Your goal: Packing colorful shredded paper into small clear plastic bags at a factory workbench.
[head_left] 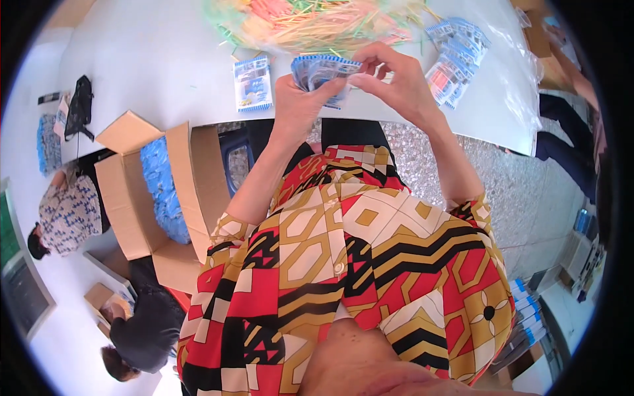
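Observation:
A blue-and-white plastic packet (317, 67) with striped edges is gripped in my left hand (298, 105), the thumb pressed across its front. It looks bent, and I cannot tell whether several packets are stacked there. My right hand (399, 82) is closed at the packet's right edge, thumb and forefinger pinched together. On the white table (165, 72) just left of my hands lies a similar flat packet (253, 84). More such packets (456, 63) overlap in a small pile to the right.
A heap of thin coloured strips (317, 23) in clear plastic spreads beyond my hands. Clear plastic film (508, 79) covers the table's right side. At my left an open cardboard box (119, 204) holds blue packets (162, 188). Other people (69, 211) are nearby on both sides.

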Tool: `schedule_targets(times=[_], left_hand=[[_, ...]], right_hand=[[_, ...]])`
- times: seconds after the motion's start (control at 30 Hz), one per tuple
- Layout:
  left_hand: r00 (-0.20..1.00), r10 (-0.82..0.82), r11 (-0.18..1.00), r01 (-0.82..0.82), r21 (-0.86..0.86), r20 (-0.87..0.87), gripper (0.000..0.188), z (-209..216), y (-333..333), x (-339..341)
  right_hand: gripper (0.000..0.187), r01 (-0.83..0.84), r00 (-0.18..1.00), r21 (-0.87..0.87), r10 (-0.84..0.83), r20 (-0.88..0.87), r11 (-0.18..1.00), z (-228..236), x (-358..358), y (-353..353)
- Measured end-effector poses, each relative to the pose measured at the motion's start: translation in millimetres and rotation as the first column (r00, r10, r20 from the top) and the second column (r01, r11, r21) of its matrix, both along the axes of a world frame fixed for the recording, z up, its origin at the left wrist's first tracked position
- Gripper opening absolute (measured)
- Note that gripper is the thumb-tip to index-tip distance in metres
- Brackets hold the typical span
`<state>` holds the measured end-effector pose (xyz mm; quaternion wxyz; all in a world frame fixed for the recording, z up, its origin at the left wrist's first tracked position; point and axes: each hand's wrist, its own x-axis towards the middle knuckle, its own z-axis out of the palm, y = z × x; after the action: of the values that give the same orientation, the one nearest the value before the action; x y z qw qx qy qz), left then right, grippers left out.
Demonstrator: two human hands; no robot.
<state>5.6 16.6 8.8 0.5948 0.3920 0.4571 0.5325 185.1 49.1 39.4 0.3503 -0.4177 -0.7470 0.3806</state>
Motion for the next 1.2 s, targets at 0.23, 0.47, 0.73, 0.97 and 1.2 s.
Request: schedule_targets(times=[0.23,0.47,0.73,0.97,1.2], left_hand=[[0.995,-0.048,0.999,0.049,0.008,-0.091,0.022,15,-11,-20],[1.000,-0.006,0.998,0.005,0.059,0.012,0.028,7,-17,-32],[0.998,0.018,0.997,-0.014,0.078,-0.053,0.022,4,-17,-48],[0.991,0.131,0.991,-0.130,0.038,-0.034,0.015,5,-16,-37],[0.984,0.167,0.983,-0.171,0.066,0.066,0.013,6,-15,-30]], right_hand=[[0.013,-0.068,0.975,-0.022,0.071,0.208,0.997,13,-27,12],[0.014,-0.156,0.961,-0.097,0.174,0.214,0.983,26,-38,16],[0.020,-0.311,0.935,-0.046,0.315,0.161,0.949,27,-51,24],[0.031,-0.189,0.982,0.313,0.169,0.089,0.931,36,-47,12],[0.030,-0.276,0.959,0.501,0.201,0.198,0.820,32,-47,9]])
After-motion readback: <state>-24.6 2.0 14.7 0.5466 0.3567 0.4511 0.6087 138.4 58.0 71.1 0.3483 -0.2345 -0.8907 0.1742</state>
